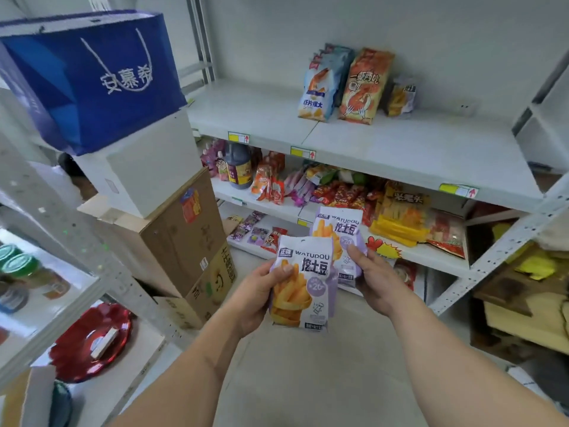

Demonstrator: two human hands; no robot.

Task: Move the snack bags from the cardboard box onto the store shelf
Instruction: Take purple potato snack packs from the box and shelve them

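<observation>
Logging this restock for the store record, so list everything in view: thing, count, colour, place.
WATUDOU snack bags: two, purple with yellow fries, one in each hand
top shelf: one, white, holding three kinds of standing bags
blue-white bags: a row, top shelf
orange bag: one, top shelf, right of the blue-white row
purple bag: one, top shelf, rightmost
lower shelves: white, mixed red, orange and yellow snacks, count unclear
dark bottle: one, second shelf, left end
blue gift bag: one, atop a white box
cardboard boxes: stacked brown, below it
red plate: one, left rack
left hand: grips the nearer bag
right hand: grips the farther bag
</observation>
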